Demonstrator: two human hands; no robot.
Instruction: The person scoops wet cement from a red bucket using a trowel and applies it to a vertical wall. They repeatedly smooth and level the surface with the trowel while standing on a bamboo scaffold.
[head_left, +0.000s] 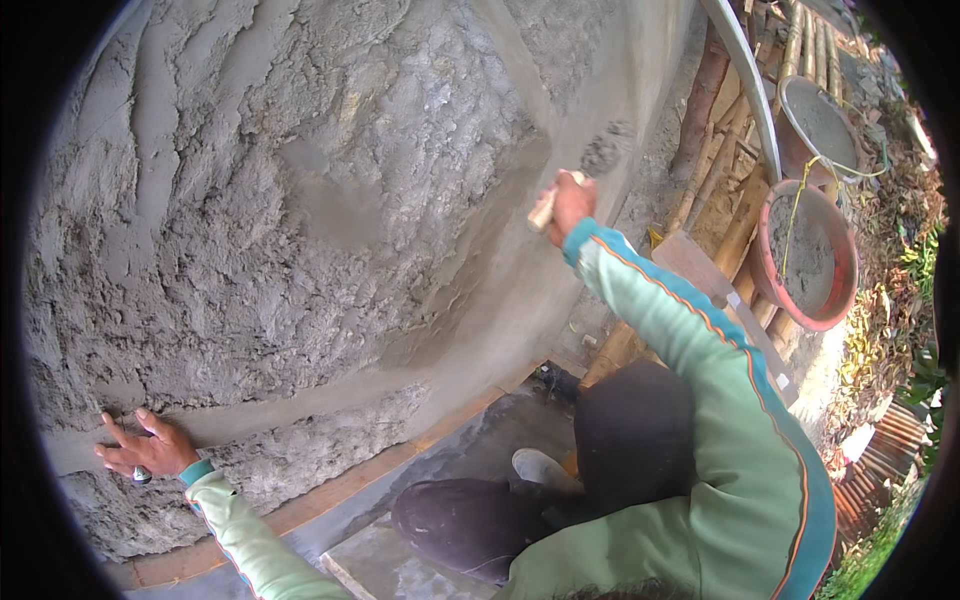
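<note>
My right hand (572,205) grips the pale wooden handle of a trowel (541,213). A lump of wet grey mortar (606,148) sits on its blade, blurred and mostly covering it. The trowel is in front of the right part of a rough mortar-covered wall (330,250); whether it touches the wall I cannot tell. At the lower left, my left hand (150,446) rests with spread fingers on a smoother mortar band (300,402). It holds nothing and wears a ring.
On the right, two tubs hold grey mortar: a reddish one (766,245) and another behind it (858,150). Bamboo and wooden poles (745,215) lie beside them, with a flat board (690,262) near my right sleeve. Dry leaves and corrugated sheet (880,465) are farther right.
</note>
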